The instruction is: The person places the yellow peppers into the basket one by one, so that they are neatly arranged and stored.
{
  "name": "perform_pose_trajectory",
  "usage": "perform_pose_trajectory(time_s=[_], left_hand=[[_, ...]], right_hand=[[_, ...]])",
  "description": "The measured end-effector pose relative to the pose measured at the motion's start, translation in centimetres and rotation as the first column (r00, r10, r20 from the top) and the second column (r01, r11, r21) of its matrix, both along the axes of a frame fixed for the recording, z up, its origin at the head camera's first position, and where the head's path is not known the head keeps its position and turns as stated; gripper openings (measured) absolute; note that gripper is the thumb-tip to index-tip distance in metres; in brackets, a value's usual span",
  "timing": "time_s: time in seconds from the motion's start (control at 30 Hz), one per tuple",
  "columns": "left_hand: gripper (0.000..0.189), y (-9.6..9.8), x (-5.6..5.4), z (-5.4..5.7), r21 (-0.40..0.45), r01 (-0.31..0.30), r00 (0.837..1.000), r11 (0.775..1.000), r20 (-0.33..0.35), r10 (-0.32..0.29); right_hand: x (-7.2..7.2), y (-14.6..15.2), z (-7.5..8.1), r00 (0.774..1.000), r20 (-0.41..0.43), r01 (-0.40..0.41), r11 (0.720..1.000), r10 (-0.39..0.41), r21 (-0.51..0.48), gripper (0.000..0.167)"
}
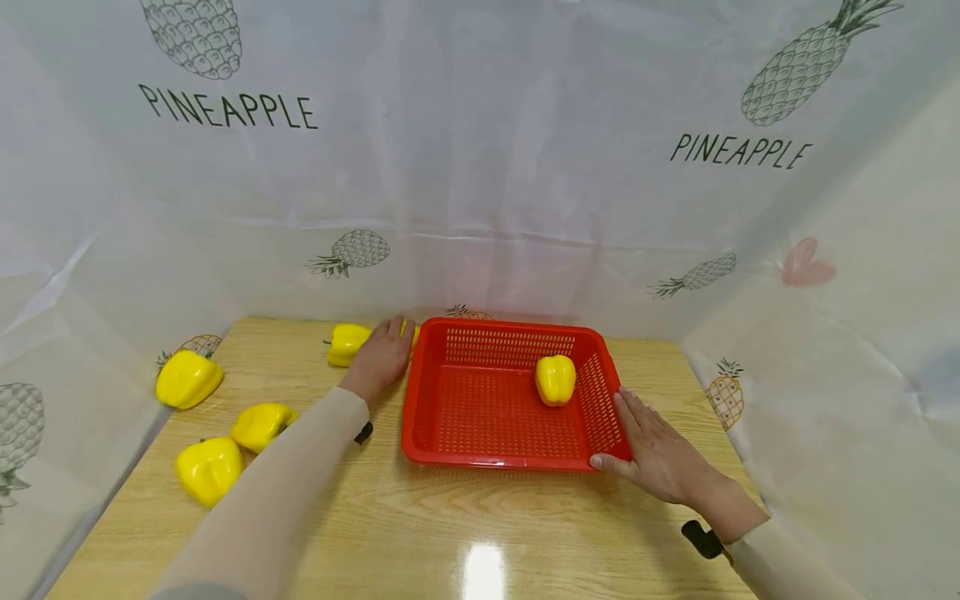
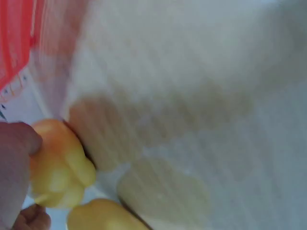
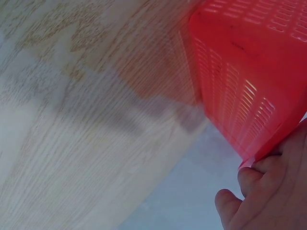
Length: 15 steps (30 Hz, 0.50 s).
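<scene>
At the back, beside the left wall of a red plastic basket (image 1: 420,392), my left hand (image 1: 381,360) grips a yellow bell pepper (image 2: 62,165). In the head view that pepper is mostly behind the fingers. Another yellow bell pepper (image 1: 347,345) lies just left of this hand. My right hand (image 1: 663,457) holds the basket at its front right corner, thumb on the front rim and fingers along the right side. One yellow bell pepper (image 1: 556,380) stands inside the basket, toward its right wall.
Three more yellow bell peppers (image 1: 210,471) lie on the left of the wooden table (image 1: 420,533), one close to its left edge. A white sheet (image 1: 495,167) printed with pineapples hangs behind the table and along both sides.
</scene>
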<state>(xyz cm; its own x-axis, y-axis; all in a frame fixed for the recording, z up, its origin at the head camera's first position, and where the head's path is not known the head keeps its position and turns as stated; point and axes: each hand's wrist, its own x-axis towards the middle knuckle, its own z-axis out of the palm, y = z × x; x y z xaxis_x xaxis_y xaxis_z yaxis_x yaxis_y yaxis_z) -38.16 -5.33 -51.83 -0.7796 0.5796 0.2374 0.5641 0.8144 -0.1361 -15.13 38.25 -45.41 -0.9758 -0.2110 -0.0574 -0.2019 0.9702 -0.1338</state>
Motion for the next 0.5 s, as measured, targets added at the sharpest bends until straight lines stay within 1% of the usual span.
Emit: perform_pose_trajectory(time_s=[0.1, 0.13, 0.2, 0.3, 0.33, 0.4, 0.5], left_hand=[[0.047, -0.3, 1.1, -0.6, -0.005, -0.005, 0.998, 1.0, -0.066, 0.005], [0.046, -0.4, 1.5, -0.6, 0.001, -0.008, 0.996, 1.0, -0.085, 0.008], [0.047, -0.6, 2.3, -0.7, 0.036, -0.014, 0.995, 0.999, -0.1, 0.018], [0.051, -0.9, 3.6, -0.7, 0.082, -0.026, 0.995, 0.996, -0.095, 0.033], [0.054, -1.1, 4.0, -0.6, 0.09, -0.036, 0.996, 0.995, -0.081, 0.043], [0.059, -1.4, 4.9, -0.4, 0.088, -0.057, 0.996, 0.994, -0.057, 0.062], [0.063, -1.9, 5.9, -0.3, 0.065, -0.077, 0.996, 0.995, -0.048, 0.08]], right_hand=[[0.0, 0.0, 0.0, 1.0, 0.018, 0.006, 1.0, -0.006, -0.005, 0.112], [-0.1, 0.0, 0.0, 1.0, 0.023, 0.008, 1.0, -0.008, -0.008, 0.112], [-0.1, 0.0, 0.0, 0.999, 0.034, 0.012, 1.0, -0.011, -0.012, 0.113], [-0.1, 0.1, 0.0, 0.999, 0.043, 0.015, 1.0, -0.015, -0.014, 0.114], [-0.1, 0.1, 0.0, 0.999, 0.043, 0.015, 1.0, -0.014, -0.013, 0.114], [0.0, 0.1, 0.0, 0.999, 0.041, 0.013, 1.0, -0.012, -0.015, 0.114], [-0.1, 0.2, 0.0, 0.999, 0.035, 0.008, 1.0, -0.007, -0.02, 0.114]])
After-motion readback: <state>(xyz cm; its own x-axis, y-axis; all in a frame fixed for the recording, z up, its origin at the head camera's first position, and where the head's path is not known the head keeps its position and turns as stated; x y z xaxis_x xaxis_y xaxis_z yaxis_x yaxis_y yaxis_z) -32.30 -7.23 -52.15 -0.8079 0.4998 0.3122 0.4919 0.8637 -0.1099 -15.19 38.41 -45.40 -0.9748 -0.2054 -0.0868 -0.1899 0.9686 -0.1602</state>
